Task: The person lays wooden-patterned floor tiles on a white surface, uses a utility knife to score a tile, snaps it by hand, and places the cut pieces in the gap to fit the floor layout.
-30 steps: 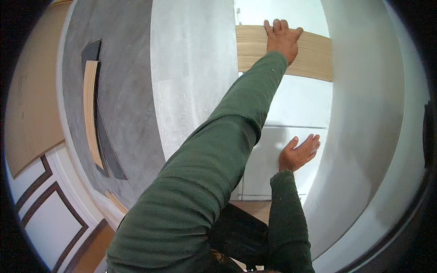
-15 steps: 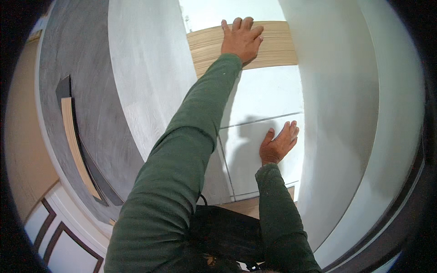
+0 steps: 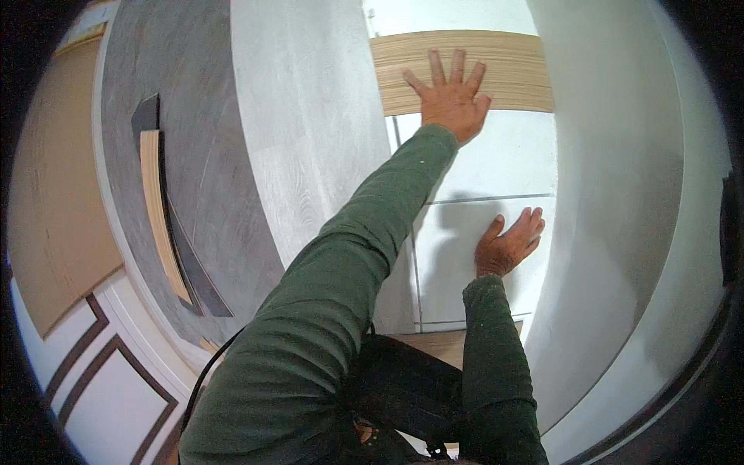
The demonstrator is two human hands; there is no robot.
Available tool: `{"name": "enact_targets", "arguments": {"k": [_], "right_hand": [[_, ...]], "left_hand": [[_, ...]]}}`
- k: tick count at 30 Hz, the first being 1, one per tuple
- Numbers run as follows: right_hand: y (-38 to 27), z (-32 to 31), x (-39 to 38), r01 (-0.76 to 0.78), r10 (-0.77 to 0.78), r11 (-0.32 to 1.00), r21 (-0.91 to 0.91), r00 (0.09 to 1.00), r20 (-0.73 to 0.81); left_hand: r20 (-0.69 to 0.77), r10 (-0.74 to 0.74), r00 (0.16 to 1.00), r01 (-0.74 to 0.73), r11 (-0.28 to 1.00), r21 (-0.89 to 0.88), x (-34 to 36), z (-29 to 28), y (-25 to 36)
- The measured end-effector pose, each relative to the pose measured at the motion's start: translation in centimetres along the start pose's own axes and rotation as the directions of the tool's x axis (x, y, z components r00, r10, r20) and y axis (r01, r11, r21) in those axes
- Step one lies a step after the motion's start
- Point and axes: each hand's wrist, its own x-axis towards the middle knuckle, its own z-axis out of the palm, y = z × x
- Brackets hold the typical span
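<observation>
My left hand [image 3: 451, 94] lies flat with fingers spread on a light wood-grain plank [image 3: 511, 71] that sits across the white tiled floor [image 3: 511, 170] at the top of the view. Below it, my right hand [image 3: 508, 244] rests palm down on a white tile, fingers together and holding nothing. Both arms wear dark green sleeves. On each side of the tile strip lie pale whitewashed planks [image 3: 310, 132].
A grey wood-look floor section [image 3: 194, 178] lies to the left, with a loose tan plank [image 3: 159, 209] and a dark strip [image 3: 194, 263] on it. Further left sit a brown board [image 3: 54, 194] and a white panelled surface [image 3: 116, 387]. A black cord [image 3: 209, 364] hangs near my body.
The view has shifted, so the plank and hands sit more to the right. My left hand has spread its fingers flat on the tan plank. My right hand stays on the tile.
</observation>
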Motion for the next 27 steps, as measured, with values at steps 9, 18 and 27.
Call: {"name": "enact_targets", "arguments": {"k": [9,18,27], "right_hand": [[0.1,0.4,0.2,0.089,-0.083,0.995,0.044,0.988,-0.128],[0.1,0.6,0.1,0.087,-0.081,0.996,0.029,0.984,-0.156],[0.7,0.3,0.3,0.046,-0.040,0.998,0.051,0.994,-0.106]], "left_hand": [[0.002,-0.040,0.999,0.040,0.999,0.011,0.0,-0.9,0.3],[-0.020,-0.062,0.998,0.063,0.998,0.031,0.0,-0.8,0.3],[0.207,-0.094,0.974,0.130,0.977,-0.169,-13.1,-7.4,-3.3]]}}
